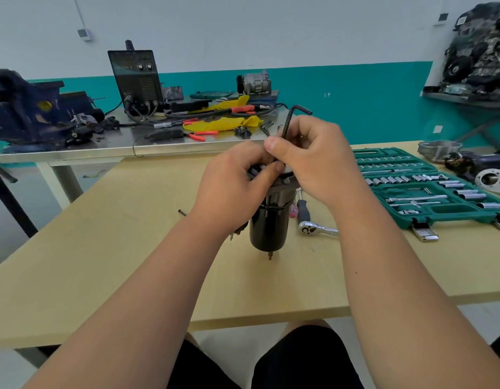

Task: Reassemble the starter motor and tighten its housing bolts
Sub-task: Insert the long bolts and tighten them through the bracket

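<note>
Starter motor [268, 228] stands upright at the centre of the pale wooden table [117, 262], black cylindrical body down, a short stud poking out of its lower end toward the viewer. Left hand [232, 186] is curled round the motor's upper end, thumb pressed in at the top, gripping the housing. Right hand [313, 155] is closed too, thumb and fingers pinching the long shaft of a black hex key [288, 122]. The key rises to 12 o'clock above the hands, its short leg bent off toward 3 o'clock; where its tip meets the motor is hidden behind the fingers.

At 3 o'clock from the motor, just beside it, a chrome ratchet [316, 228] lies flat, with a black-handled driver [302, 209] next to it. Further out at 2 o'clock is an open green socket set case [428, 220]. One small dark screw [182, 212] lies alone at 9 o'clock. Behind, on a steel bench [125, 148], a blue vise [27, 113] sits at 10 o'clock and a black welder [136, 80] at 11 o'clock.
</note>
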The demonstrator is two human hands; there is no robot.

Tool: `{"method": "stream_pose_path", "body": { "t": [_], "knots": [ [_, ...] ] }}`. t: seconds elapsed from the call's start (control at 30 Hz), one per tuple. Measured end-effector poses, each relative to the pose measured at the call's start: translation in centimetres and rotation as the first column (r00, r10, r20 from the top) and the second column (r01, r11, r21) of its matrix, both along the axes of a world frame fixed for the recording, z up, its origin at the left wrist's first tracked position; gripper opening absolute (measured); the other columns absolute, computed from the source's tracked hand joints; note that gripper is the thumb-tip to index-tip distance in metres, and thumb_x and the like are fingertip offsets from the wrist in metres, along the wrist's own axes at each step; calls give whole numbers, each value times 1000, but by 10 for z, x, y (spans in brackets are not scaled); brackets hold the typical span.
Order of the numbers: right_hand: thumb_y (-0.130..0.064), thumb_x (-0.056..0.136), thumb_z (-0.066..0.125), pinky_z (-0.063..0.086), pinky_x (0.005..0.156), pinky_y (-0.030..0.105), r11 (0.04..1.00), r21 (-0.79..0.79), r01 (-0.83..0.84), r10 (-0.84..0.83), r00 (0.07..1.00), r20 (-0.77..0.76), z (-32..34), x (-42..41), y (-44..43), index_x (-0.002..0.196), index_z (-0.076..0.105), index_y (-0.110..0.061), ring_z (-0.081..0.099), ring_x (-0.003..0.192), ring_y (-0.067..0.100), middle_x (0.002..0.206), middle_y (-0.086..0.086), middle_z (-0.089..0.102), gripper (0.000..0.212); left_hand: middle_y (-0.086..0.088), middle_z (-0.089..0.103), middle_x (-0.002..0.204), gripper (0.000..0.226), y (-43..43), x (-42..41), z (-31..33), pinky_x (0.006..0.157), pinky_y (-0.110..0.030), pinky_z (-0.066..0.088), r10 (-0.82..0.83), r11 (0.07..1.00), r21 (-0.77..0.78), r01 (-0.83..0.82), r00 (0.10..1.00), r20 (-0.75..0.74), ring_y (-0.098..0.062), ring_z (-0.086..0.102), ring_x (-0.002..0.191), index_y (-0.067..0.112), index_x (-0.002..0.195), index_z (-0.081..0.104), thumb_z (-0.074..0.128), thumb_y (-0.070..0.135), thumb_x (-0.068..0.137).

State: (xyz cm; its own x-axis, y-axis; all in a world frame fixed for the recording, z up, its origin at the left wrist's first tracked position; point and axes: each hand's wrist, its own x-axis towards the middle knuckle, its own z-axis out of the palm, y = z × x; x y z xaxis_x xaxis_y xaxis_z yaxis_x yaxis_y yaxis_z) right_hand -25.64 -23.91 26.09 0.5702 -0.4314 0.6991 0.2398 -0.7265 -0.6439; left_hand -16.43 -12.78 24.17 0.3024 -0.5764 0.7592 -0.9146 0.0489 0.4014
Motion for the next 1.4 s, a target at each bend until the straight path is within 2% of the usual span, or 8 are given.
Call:
{"method": "stream_pose_path", "body": {
  "t": [0.1, 0.3, 0.47, 0.63, 0.8, 1.03, 1.23, 1.4],
  "knots": [
    [-28, 88, 57, 43, 56, 10, 989, -8, -145, 144, 989, -42, 4, -7, -3, 81, 64, -39, 55, 61, -6, 62, -26, 60, 15, 5, 68, 100, 17, 1, 1, 0, 76, -30, 47, -40, 999, 30, 39, 998, 53, -10, 59, 91, 15, 103, 71, 58, 19, 93],
    [-35, 82, 71, 33, 45, 10, 988, -59, 141, -141, 990, 6, 3, 5, 4, 54, 45, -27, 43, 48, -4, 47, -21, 49, 38, 4, 56, 86, 13, -4, -1, -5, 65, -35, 47, 36, 999, -37, -37, 999, -15, -12, 53, 77, 12, 88, 60, 64, 25, 88],
    [-38, 86, 57, 44, 58, 19, 997, -55, -63, 56, 992, -117, 7, -5, -1, 76, 65, -36, 54, 61, -3, 65, -22, 60, 13, -1, 62, 80, 15, -3, 0, -11, 64, -34, 46, 7, 994, -109, -10, 1000, -22, -15, 55, 74, 7, 85, 66, 60, 20, 91],
    [-29, 86, 64, 33, 46, 10, 995, -69, 70, -74, 995, -60, 3, -4, -4, 61, 52, -28, 43, 49, -2, 50, -21, 49, 28, 1, 66, 96, 23, -9, -3, -10, 70, -35, 49, 4, 999, -50, -3, 1000, 10, -12, 58, 86, 11, 101, 68, 54, 27, 92],
    [-29, 84, 67, 34, 45, 10, 991, -52, 127, -130, 991, -43, 5, -5, -10, 59, 51, -29, 44, 49, -2, 53, -12, 50, 30, -3, 60, 84, 17, -23, -13, -7, 64, -43, 47, 62, 995, -78, -64, 998, -34, -18, 56, 76, 9, 90, 61, 61, 26, 90],
    [-28, 84, 58, 53, 69, 33, 1000, -15, -4, 3, 996, -85, 9, -21, -18, 78, 69, -31, 61, 71, 12, 78, 2, 70, 14, 6, 66, 89, 14, -26, -17, -3, 66, -21, 42, -28, 998, -61, 32, 998, 60, -8, 57, 80, 11, 97, 71, 59, 16, 93],
    [-31, 86, 63, 30, 46, 13, 988, -42, 148, -150, 987, -58, 3, -15, -17, 56, 50, -24, 41, 48, -1, 48, -17, 47, 33, 6, 64, 92, 14, -27, -16, -6, 66, -23, 44, 30, 999, -33, -28, 997, 69, -9, 57, 81, 14, 100, 68, 59, 22, 92],
    [-33, 86, 63, 33, 50, 21, 953, -102, 285, -287, 958, -1, -2, -12, -9, 57, 40, -25, 39, 52, 5, 54, -8, 42, 38, 10, 50, 70, 14, -30, -21, -6, 54, -17, 32, 106, 994, -33, -106, 994, 21, -7, 45, 62, 17, 78, 56, 63, 24, 87]
  ]
}}
